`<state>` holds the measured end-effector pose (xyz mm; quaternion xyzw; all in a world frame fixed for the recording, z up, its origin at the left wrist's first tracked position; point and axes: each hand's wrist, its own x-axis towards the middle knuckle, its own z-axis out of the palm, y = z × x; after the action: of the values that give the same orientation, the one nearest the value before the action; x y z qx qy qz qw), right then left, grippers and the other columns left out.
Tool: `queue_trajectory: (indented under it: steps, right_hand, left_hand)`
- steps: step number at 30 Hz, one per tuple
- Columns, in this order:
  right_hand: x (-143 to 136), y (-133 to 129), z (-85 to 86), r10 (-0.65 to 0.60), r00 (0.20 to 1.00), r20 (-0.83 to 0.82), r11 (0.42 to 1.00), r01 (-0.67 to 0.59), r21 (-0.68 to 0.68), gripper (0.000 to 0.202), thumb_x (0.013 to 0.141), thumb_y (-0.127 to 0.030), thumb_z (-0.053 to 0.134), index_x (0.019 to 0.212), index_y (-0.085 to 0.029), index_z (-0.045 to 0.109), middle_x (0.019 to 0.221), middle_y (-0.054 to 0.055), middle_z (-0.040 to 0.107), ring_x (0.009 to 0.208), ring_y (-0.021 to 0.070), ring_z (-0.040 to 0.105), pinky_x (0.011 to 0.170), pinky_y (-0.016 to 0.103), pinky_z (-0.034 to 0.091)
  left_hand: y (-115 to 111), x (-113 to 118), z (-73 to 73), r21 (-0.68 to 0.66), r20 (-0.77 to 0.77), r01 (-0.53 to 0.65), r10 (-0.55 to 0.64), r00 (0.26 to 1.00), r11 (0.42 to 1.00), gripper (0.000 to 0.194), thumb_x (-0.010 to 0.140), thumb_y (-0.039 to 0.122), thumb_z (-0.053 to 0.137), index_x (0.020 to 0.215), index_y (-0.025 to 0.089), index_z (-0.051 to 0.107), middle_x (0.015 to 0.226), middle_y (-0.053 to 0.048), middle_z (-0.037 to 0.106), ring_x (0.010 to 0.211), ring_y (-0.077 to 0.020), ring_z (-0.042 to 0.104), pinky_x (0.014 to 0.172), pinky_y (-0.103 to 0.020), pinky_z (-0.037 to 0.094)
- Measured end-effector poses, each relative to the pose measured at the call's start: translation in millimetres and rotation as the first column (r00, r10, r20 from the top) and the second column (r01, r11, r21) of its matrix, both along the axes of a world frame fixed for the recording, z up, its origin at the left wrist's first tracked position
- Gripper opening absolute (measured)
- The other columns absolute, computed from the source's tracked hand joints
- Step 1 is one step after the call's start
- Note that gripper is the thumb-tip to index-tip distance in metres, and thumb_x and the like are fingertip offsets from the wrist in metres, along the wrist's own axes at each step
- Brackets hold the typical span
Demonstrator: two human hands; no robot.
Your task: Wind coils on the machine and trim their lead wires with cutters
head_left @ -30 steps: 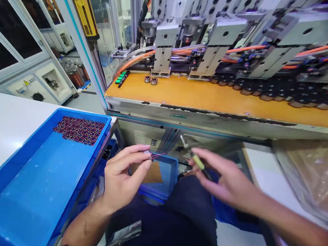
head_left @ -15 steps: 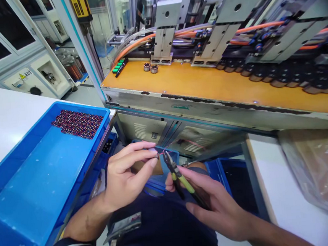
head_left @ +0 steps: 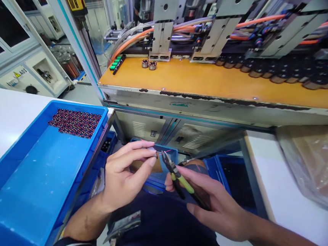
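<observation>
Between thumb and fingertips, my left hand [head_left: 129, 168] pinches a small dark part [head_left: 155, 154], mostly covered by the fingers. Thin reddish wires [head_left: 163, 151] stick out from it to the right. My right hand [head_left: 213, 199] is wrapped round the green-and-black handles of a pair of cutting pliers [head_left: 177, 175]. The plier jaws point up and left and are slightly apart, right at the wires; whether they touch them I cannot tell. On the left, a blue tray [head_left: 38, 164] holds many small dark parts [head_left: 76, 123] packed together at its far end.
A machine bench [head_left: 200, 77] with an orange top runs across the back, bearing metal fixtures, orange hoses, two small round coils [head_left: 149, 64] and a black marker [head_left: 119, 64]. Blue bins [head_left: 235, 182] stand below. A plastic bag [head_left: 322, 162] lies on the right white table.
The view has shifted slightly. The wires at my left fingertips look straighter beside the plier jaws. Both hands keep their grips and have hardly moved.
</observation>
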<state>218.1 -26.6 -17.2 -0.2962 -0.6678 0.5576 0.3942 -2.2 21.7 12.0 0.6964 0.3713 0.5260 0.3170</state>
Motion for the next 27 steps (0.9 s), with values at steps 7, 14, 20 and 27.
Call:
queue_trajectory:
  steps: [7, 14, 20, 27]
  right_hand:
    - [-6.1, 0.3, 4.2, -0.016, 0.997, -0.078, 0.999, 0.012, -0.052, 0.082, 0.077, 0.007, 0.047, 0.145, -0.039, 0.041, 0.103, 0.004, 0.06, 0.084, 0.012, 0.06, 0.079, 0.028, 0.055]
    - [-6.5, -1.7, 2.1, -0.031, 0.998, -0.059, 0.999, 0.029, -0.029, 0.08, 0.079, 0.006, 0.048, 0.144, -0.04, 0.042, 0.095, 0.003, 0.058, 0.074, 0.0098, 0.056, 0.069, 0.025, 0.052]
    - [-8.9, -0.2, 0.1, -0.08, 0.996, 0.045, 0.988, 0.085, -0.131, 0.063, 0.083, -0.001, 0.051, 0.14, -0.028, 0.05, 0.089, 0.003, 0.058, 0.074, 0.0102, 0.055, 0.065, 0.022, 0.051]
    - [5.7, -3.1, 3.7, -0.095, 0.992, 0.089, 0.965, 0.114, -0.236, 0.062, 0.086, -0.005, 0.053, 0.142, -0.032, 0.045, 0.104, 0.004, 0.062, 0.087, 0.0103, 0.063, 0.084, 0.023, 0.055]
  left_hand:
    - [-1.0, -0.9, -0.7, 0.0, -0.003, -0.002, 0.002, 1.0, 1.0, 0.028, 0.076, 0.001, 0.071, 0.099, 0.017, 0.075, 0.108, -0.01, 0.074, 0.099, -0.02, 0.071, 0.089, -0.033, 0.057]
    - [-1.6, -1.9, -0.8, 0.008, -0.008, -0.005, 0.005, 1.0, 1.0, 0.028, 0.077, 0.001, 0.071, 0.098, 0.017, 0.075, 0.107, -0.01, 0.074, 0.098, -0.0194, 0.071, 0.088, -0.032, 0.057]
    - [0.4, -3.3, -3.9, 0.027, -0.011, 0.014, -0.014, 1.0, 1.0, 0.029, 0.078, 0.001, 0.071, 0.101, 0.018, 0.073, 0.11, -0.01, 0.073, 0.1, -0.0194, 0.07, 0.09, -0.033, 0.056]
    - [5.0, -5.4, -16.1, 0.168, 0.077, 0.129, -0.144, 0.987, 0.977, 0.043, 0.073, -0.003, 0.074, 0.106, 0.021, 0.059, 0.112, -0.008, 0.066, 0.109, -0.0222, 0.067, 0.087, -0.035, 0.06]
